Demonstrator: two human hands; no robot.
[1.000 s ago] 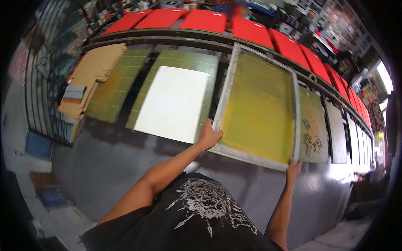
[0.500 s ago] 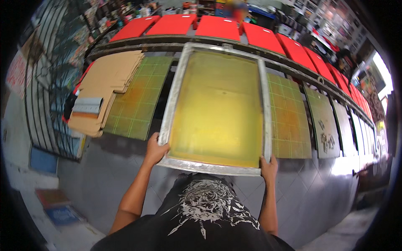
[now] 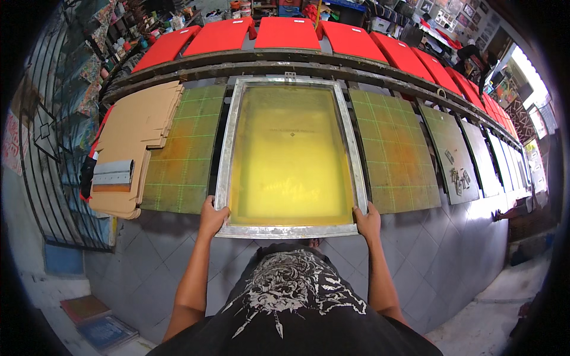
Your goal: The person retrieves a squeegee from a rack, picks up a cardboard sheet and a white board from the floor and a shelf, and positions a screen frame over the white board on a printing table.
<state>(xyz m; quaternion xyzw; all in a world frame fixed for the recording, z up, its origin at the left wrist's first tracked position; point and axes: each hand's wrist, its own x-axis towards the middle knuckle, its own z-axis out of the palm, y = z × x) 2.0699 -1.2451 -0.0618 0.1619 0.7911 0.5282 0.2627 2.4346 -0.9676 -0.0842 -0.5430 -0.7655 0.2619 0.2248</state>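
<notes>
In front of me lies a screen printing frame [image 3: 285, 231], a silvery metal rim around a yellow mesh [image 3: 291, 160] that looks translucent. My left hand [image 3: 212, 217] grips its near left corner, thumb on top of the rim. At the near right corner my right hand [image 3: 368, 222] grips the same frame in the same way. The frame sits nearly square between two green gridded boards, over a gap in the row. Its far edge meets a small metal bracket [image 3: 290, 76] at the dark rail. What lies beneath the mesh is hidden.
Left, a board [image 3: 185, 157] bears a stack of brown cardboard [image 3: 127, 127] with a squeegee [image 3: 113, 173] on it. Right stands another gridded board [image 3: 395, 154], then one with small metal parts [image 3: 459, 180]. Red-covered boards [image 3: 288, 33] line the far side beyond the rail [image 3: 196, 72].
The frame has straightened from a tilt and come down level with the boards, its far edge now at the rail's bracket. Both hands have kept their grip on its near corners.
</notes>
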